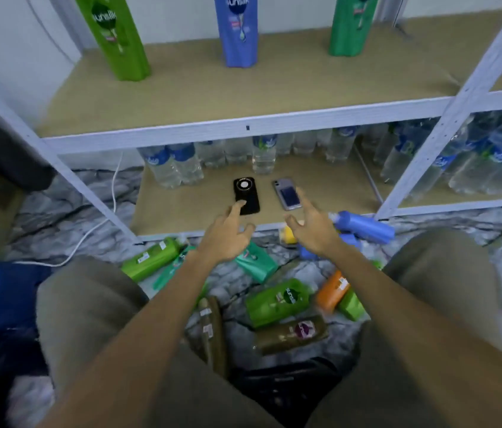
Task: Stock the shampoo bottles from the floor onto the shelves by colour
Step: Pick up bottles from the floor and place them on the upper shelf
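"sunsilk" on lt green shelf bottle (111,35), partly on blue shelf bottle (239,29), on green floor bottle (277,302)

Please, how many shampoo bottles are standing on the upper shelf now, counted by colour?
Light green bottle: 1
Blue bottle: 1
Dark green bottle: 1
Total: 3

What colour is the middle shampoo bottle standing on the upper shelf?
Blue; the middle bottle shows clearly in the head view, between two green ones.
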